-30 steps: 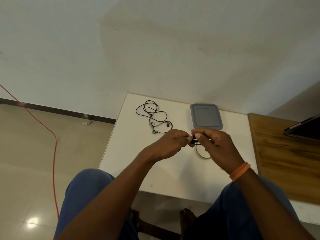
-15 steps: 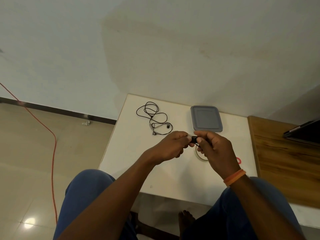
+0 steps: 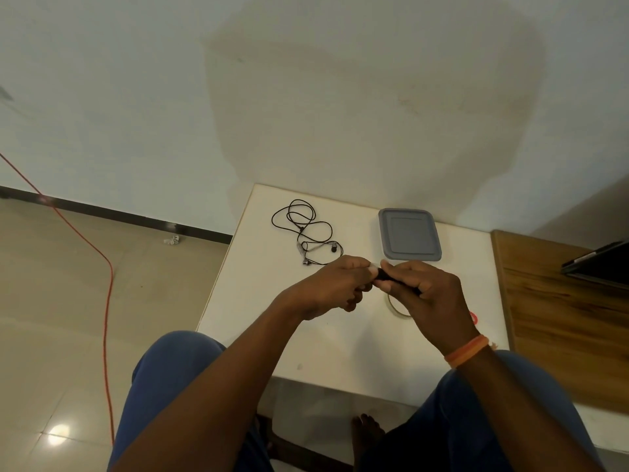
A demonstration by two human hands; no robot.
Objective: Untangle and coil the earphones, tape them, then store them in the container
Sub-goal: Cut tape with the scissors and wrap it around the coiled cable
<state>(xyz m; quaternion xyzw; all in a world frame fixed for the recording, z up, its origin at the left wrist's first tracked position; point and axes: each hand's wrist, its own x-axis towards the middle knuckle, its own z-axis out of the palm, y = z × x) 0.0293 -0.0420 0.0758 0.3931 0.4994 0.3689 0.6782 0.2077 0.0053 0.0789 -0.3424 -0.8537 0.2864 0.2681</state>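
The left hand (image 3: 335, 284) and the right hand (image 3: 420, 294) meet above the middle of the small white rectangular table (image 3: 258, 318), their fingertips almost touching. Between them sits a small, tightly bundled black coil of earphone cable (image 3: 384, 275); the right hand's fingers curl round it and the left hand's thumb and forefinger pinch its near end. Most of the bundle is hidden by the fingers, so only a short dark lump shows. An orange band (image 3: 466, 350) circles the right wrist.

Just below the right hand, a pale ring of clear tape (image 3: 391, 306) lies flat on the table, partly covered by the hand. A bit of a red object (image 3: 474, 318) peeks out near the table's right edge.

Beyond the hands, a second pair of black wired earphones (image 3: 306, 229) lies loose and tangled in open loops near the far left corner, its metal buds toward the hands. To its right, well apart, the grey rounded-square plastic container (image 3: 410, 235) sits with its lid on, near the far edge against the wall.

The near half of the table is bare white surface. A wooden-topped surface (image 3: 561, 315) adjoins the right edge, carrying a dark flat device (image 3: 599, 265). On the left the tabletop ends above tiled floor, where an orange cable (image 3: 105, 301) trails.
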